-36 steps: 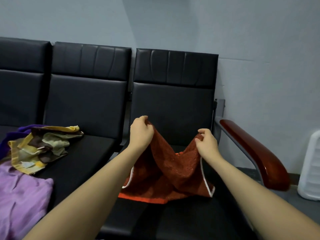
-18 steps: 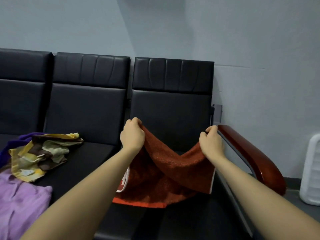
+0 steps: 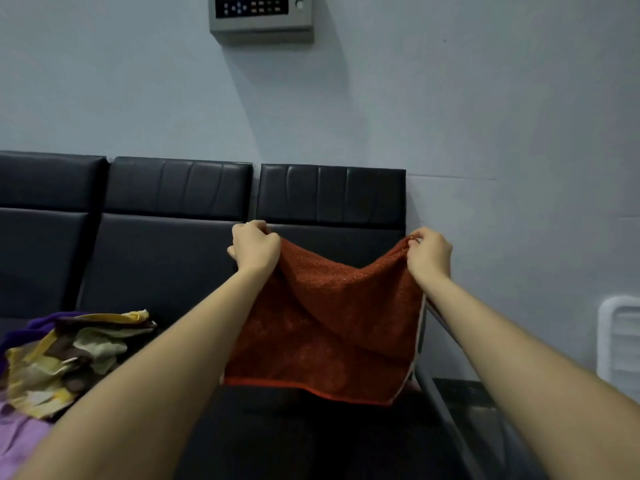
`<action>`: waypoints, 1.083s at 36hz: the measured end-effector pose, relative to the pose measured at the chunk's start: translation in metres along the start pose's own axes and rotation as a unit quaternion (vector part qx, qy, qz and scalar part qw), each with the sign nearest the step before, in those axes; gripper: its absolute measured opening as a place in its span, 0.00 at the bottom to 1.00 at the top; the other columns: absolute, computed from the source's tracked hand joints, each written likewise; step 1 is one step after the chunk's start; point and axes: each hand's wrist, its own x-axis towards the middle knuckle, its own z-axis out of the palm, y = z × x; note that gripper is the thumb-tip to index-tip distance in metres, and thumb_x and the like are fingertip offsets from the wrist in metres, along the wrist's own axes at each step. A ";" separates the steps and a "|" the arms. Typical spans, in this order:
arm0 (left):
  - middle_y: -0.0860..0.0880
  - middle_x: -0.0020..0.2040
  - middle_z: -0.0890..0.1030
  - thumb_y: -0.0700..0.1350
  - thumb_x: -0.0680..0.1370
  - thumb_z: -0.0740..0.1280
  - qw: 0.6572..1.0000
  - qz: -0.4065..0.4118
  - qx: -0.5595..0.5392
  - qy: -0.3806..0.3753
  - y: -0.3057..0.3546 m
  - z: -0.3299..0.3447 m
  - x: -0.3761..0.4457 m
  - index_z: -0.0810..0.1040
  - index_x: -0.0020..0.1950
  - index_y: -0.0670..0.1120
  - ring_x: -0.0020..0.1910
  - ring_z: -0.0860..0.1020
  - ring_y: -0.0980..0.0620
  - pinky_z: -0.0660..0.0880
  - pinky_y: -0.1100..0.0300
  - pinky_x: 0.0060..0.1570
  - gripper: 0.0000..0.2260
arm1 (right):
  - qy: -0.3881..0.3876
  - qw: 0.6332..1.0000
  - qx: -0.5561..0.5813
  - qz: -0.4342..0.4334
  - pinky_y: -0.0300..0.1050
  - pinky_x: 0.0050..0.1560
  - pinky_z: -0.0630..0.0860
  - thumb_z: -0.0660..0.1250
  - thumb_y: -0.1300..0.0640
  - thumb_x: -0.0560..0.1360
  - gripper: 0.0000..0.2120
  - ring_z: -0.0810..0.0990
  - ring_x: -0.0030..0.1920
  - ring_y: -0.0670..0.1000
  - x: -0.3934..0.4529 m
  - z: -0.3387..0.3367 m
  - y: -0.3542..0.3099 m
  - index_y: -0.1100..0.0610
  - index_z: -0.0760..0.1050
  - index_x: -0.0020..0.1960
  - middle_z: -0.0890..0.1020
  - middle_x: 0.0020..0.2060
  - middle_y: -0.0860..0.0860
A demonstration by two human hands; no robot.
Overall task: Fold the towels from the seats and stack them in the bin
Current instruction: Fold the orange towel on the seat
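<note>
Red towel (image 3: 322, 327) hanging between left hand (image 3: 255, 245), right hand (image 3: 429, 252), corners pinched

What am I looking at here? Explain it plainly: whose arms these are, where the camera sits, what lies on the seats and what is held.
There is no machine here. The arms belong to a person wearing a wide-angle camera on the head, so the picture looks forward and down along both forearms. The left hand and the right hand each pinch a top corner of a red towel, which hangs slack in front of a row of black seats against a pale wall. On the seats at the left lie unfolded towels: a yellow patterned towel, a purple towel behind it and a lilac towel at the bottom corner. A white slatted thing at the right edge may be the bin, though too little of it shows to be sure. A control box hangs on the wall.
</note>
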 end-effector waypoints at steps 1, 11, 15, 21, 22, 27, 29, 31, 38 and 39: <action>0.43 0.66 0.71 0.37 0.76 0.60 1.000 0.012 0.010 0.003 0.003 0.000 0.001 0.76 0.64 0.43 0.62 0.71 0.41 0.59 0.52 0.69 0.17 | 0.007 1.000 0.009 0.002 0.40 0.44 0.65 0.57 0.65 0.79 0.11 0.77 0.52 0.58 0.003 -0.003 -0.005 0.62 0.78 0.53 0.80 0.51 0.61; 0.43 0.63 0.76 0.39 0.79 0.59 0.997 0.005 -0.008 0.082 0.010 -0.003 0.014 0.79 0.62 0.46 0.59 0.75 0.41 0.68 0.54 0.63 0.15 | 0.037 0.993 0.091 0.063 0.45 0.50 0.70 0.57 0.67 0.76 0.13 0.75 0.58 0.59 0.016 -0.018 -0.031 0.67 0.75 0.57 0.78 0.58 0.60; 0.42 0.67 0.71 0.35 0.77 0.58 0.996 -0.030 0.001 0.087 0.011 -0.006 0.011 0.75 0.66 0.45 0.62 0.72 0.39 0.63 0.55 0.66 0.19 | 0.004 0.998 0.024 0.052 0.46 0.64 0.66 0.61 0.66 0.74 0.16 0.70 0.64 0.63 0.019 -0.020 -0.024 0.63 0.76 0.61 0.71 0.63 0.64; 0.37 0.63 0.66 0.32 0.75 0.58 0.993 0.010 0.115 0.034 0.002 -0.003 0.004 0.75 0.52 0.37 0.57 0.70 0.36 0.63 0.49 0.66 0.09 | -0.001 0.997 -0.042 0.067 0.49 0.66 0.65 0.57 0.69 0.75 0.16 0.67 0.64 0.65 0.015 -0.020 -0.011 0.66 0.75 0.61 0.67 0.64 0.66; 0.37 0.63 0.66 0.32 0.76 0.59 0.991 0.015 0.129 0.027 0.001 -0.002 0.003 0.75 0.51 0.36 0.57 0.70 0.37 0.65 0.49 0.65 0.08 | 0.000 0.996 -0.046 0.073 0.49 0.65 0.66 0.57 0.69 0.75 0.16 0.68 0.64 0.65 0.013 -0.020 -0.009 0.66 0.75 0.61 0.66 0.64 0.65; 0.38 0.59 0.68 0.34 0.77 0.60 0.979 0.047 0.198 0.004 -0.005 0.002 -0.001 0.71 0.45 0.39 0.53 0.73 0.39 0.70 0.50 0.59 0.03 | -0.006 0.996 -0.024 0.085 0.48 0.60 0.70 0.55 0.71 0.75 0.17 0.72 0.61 0.62 0.014 -0.020 0.001 0.66 0.77 0.59 0.72 0.62 0.65; 0.38 0.58 0.69 0.33 0.77 0.60 0.972 0.062 0.228 0.002 -0.007 0.003 -0.001 0.71 0.44 0.39 0.53 0.72 0.39 0.70 0.50 0.57 0.04 | -0.003 0.996 -0.008 0.090 0.48 0.59 0.71 0.54 0.71 0.74 0.17 0.74 0.60 0.62 0.015 -0.019 0.003 0.65 0.77 0.57 0.76 0.59 0.64; 0.38 0.58 0.70 0.33 0.77 0.60 0.959 0.085 0.270 0.000 -0.009 0.004 -0.001 0.74 0.47 0.39 0.54 0.72 0.40 0.70 0.51 0.56 0.05 | 0.006 0.996 -0.002 0.087 0.47 0.56 0.71 0.54 0.72 0.74 0.17 0.74 0.59 0.62 0.014 -0.018 0.005 0.65 0.76 0.56 0.77 0.57 0.63; 0.39 0.58 0.71 0.34 0.77 0.61 0.929 0.092 0.360 -0.007 -0.015 0.005 0.000 0.75 0.55 0.39 0.56 0.72 0.41 0.69 0.53 0.54 0.09 | -0.020 0.997 -0.016 0.072 0.47 0.48 0.70 0.57 0.71 0.72 0.11 0.74 0.57 0.63 0.012 -0.015 0.004 0.69 0.77 0.47 0.78 0.51 0.67; 0.39 0.58 0.71 0.34 0.77 0.61 0.930 0.090 0.355 -0.008 -0.016 0.005 0.000 0.75 0.55 0.38 0.56 0.72 0.41 0.69 0.53 0.54 0.08 | -0.028 0.997 -0.023 0.070 0.45 0.45 0.67 0.58 0.71 0.72 0.08 0.74 0.54 0.63 0.013 -0.016 0.005 0.67 0.75 0.39 0.77 0.47 0.67</action>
